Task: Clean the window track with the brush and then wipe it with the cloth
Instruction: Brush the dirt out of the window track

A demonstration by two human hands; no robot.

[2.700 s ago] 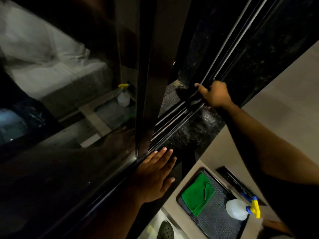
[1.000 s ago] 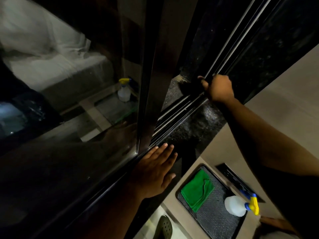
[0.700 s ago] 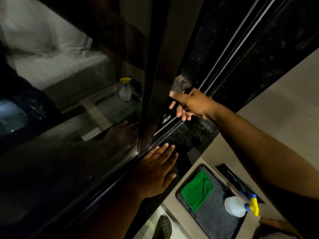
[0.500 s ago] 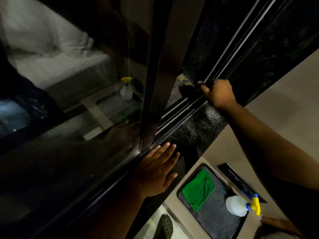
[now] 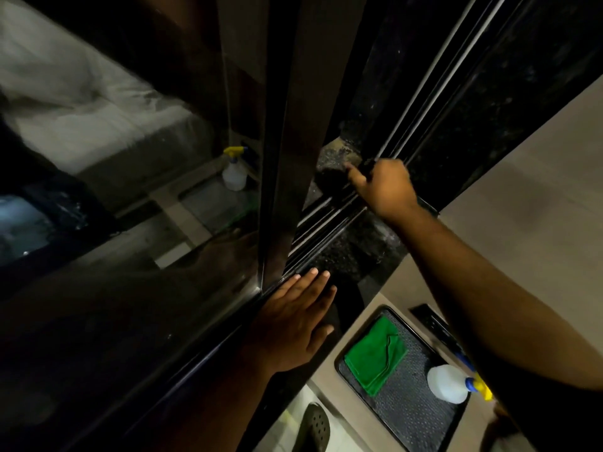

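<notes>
The window track runs diagonally as several dark metal rails beside the sliding window frame. My right hand is closed on a dark brush whose head rests on the track; the brush is hard to make out in the dim light. My left hand lies flat, fingers spread, on the dark stone sill next to the frame's bottom corner. The folded green cloth lies on a black tray below, away from both hands.
A white spray bottle with a yellow and blue trigger stands on the tray. A flat black object lies on the beige surface behind the tray. A dark perforated shoe is on the floor. The glass mirrors the bottle.
My right hand swept down the track toward the window frame, then went back up to the far spot. The left hand stayed flat on the sill.
</notes>
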